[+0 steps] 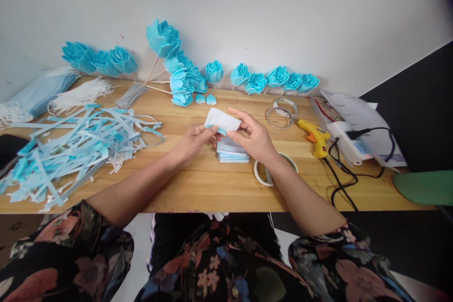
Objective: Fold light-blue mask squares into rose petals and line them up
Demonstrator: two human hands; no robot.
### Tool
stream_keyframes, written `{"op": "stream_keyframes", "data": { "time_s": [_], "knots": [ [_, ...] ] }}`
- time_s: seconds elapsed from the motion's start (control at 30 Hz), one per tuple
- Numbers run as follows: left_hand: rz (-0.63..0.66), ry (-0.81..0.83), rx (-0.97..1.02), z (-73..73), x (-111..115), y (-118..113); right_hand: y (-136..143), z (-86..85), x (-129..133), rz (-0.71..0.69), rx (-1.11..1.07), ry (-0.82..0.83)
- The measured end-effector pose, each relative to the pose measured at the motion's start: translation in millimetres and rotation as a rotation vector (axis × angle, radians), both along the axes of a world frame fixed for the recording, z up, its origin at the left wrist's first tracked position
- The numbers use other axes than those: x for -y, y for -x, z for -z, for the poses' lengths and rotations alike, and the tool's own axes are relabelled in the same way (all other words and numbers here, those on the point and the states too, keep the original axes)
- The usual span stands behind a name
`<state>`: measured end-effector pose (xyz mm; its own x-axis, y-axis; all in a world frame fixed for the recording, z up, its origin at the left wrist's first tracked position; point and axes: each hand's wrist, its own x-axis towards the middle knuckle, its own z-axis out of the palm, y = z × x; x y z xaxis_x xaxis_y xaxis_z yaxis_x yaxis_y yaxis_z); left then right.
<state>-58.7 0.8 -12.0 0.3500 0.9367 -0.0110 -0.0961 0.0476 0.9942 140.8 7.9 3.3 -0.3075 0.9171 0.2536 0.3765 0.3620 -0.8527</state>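
Between my two hands is a small white fabric piece [223, 118] with a blue strip along its lower edge, raised over the table. My left hand [196, 140] pinches its lower left part, thumb on top. At its right end, my right hand [254, 136] grips it with the thumb in front and the index finger stretched along the top. Beneath the hands lies a stack of folded blue-and-white fabric pieces [232, 155]. Two small blue cut petals [211, 99] lie just beyond, near the blue fabric flowers [182, 86].
Cut blue and white strips [81, 146] are heaped on the left, beside face masks [42, 89] and white ear loops [81, 94]. To the right are tape rolls [279, 118], a yellow glue gun [316, 138] with a black cord, and a power strip [350, 144]. Blue flowers [278, 77] line the wall.
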Motion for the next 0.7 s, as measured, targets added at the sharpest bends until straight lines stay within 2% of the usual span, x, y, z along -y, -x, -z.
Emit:
{"op": "stream_keyframes", "data": {
  "time_s": [0.27, 0.43, 0.57, 0.7],
  "knots": [
    [-0.062, 0.015, -0.023, 2.0, -1.5, -1.6, 0.0, 1.5, 0.5, -0.02, -0.024, 0.002],
    [-0.088, -0.005, -0.075, -2.3, 0.8, -1.6, 0.1, 2.1, 1.1, -0.016, -0.022, 0.003],
    [-0.068, 0.006, -0.058, -5.9, 2.8, -1.6, 0.7, 0.7, 1.5, -0.015, -0.019, 0.007],
    [-0.029, 0.029, 0.023, -2.6, 1.7, -1.4, 0.6, -0.8, 1.3, 0.006, 0.004, -0.015]
  ]
}}
